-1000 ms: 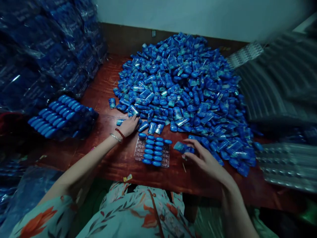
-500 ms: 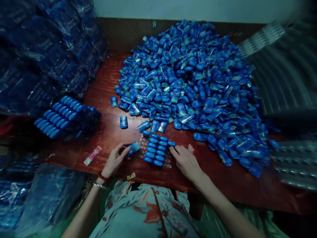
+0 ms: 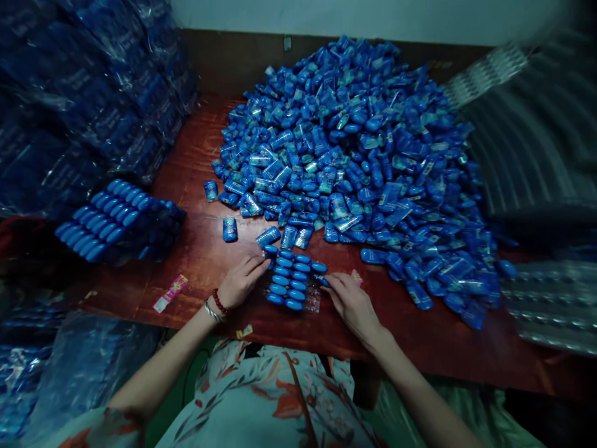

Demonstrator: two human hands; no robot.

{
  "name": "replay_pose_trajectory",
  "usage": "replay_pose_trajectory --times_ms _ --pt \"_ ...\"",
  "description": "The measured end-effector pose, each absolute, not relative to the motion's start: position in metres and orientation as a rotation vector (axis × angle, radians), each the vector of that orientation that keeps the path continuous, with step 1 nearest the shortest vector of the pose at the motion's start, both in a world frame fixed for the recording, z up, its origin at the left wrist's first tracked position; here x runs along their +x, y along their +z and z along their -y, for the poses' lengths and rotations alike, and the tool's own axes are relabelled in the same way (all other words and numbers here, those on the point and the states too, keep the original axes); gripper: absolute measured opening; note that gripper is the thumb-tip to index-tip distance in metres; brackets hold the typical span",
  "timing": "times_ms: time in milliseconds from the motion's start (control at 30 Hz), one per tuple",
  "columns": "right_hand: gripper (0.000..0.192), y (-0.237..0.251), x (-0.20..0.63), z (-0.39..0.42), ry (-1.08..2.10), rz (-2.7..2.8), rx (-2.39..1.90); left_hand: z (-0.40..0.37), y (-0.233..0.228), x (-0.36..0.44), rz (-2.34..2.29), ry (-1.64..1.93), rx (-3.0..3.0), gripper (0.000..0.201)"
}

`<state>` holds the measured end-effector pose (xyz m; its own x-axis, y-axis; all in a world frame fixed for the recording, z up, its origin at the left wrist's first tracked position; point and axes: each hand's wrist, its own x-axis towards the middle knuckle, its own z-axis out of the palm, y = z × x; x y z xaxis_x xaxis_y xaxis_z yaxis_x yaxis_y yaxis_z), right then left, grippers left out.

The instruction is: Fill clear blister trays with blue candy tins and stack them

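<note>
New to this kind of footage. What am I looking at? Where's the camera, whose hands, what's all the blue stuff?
There is no machine here: a person works with two bare hands. The single camera sits on the person's head, looking forward and down, so the arms enter from the bottom edge.

On the wooden table lies a big pile of small blue packets. Right in front of the person is a clear tray partly filled with rows of blue pieces. The left hand rests at the tray's left edge, fingers on the pieces there; the right hand touches its right edge. Whether either hand grips a piece cannot be told.

A filled tray sits far left, and wrapped blue bundles are stacked behind it.
</note>
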<state>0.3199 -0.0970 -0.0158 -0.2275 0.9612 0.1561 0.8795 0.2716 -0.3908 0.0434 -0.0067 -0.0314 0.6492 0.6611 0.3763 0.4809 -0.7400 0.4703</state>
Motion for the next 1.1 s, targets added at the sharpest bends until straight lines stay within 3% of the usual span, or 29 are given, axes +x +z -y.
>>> replay_pose_trajectory --times_ms 367,533,667,733,900,1100 --pt "0.025 0.020 0.287 0.064 0.144 2.767 -1.788 -0.022 -0.006 0.053 -0.608 0.329 2.778 0.029" --pt "0.032 0.017 0.284 0.083 0.009 2.580 -1.993 -0.006 -0.012 0.044 -0.835 0.609 2.732 0.033" --pt "0.036 0.030 0.293 0.082 -0.081 2.343 -2.053 -0.020 -0.011 0.041 -1.185 0.887 2.366 0.028" --pt "0.033 0.039 0.292 0.055 -0.030 2.271 -2.073 -0.045 -0.009 0.052 -1.307 0.789 2.250 0.027" --pt "0.025 0.035 0.267 -0.041 0.406 2.579 -1.982 -0.103 -0.010 0.092 -1.322 -0.002 2.414 0.038" --pt "0.049 0.007 0.258 -0.075 0.575 2.684 -1.833 -0.102 -0.014 0.078 -1.264 0.083 2.429 0.031"
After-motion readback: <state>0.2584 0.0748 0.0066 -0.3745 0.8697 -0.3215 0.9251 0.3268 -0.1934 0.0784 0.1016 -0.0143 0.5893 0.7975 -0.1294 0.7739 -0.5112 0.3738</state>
